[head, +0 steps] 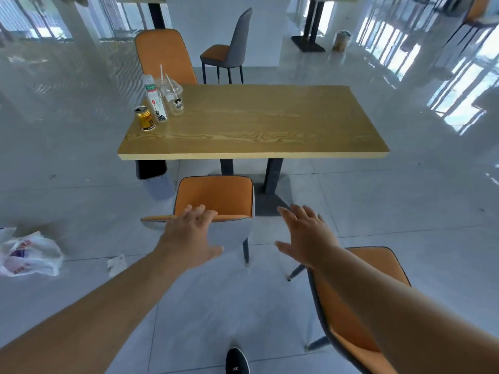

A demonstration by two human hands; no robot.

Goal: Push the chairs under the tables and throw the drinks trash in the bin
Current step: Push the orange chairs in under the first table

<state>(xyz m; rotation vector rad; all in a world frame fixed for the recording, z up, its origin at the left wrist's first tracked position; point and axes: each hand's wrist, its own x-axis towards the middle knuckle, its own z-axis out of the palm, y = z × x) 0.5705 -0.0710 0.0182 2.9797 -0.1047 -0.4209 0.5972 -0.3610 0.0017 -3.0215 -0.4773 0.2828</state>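
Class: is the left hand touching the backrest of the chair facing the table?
Touching. The head view shows the left hand lying over the chair backrest's top edge.

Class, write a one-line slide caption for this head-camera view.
Left hand rests on the orange-seated chair's grey back, right hand open beside it, facing the wooden table holding drinks trash.
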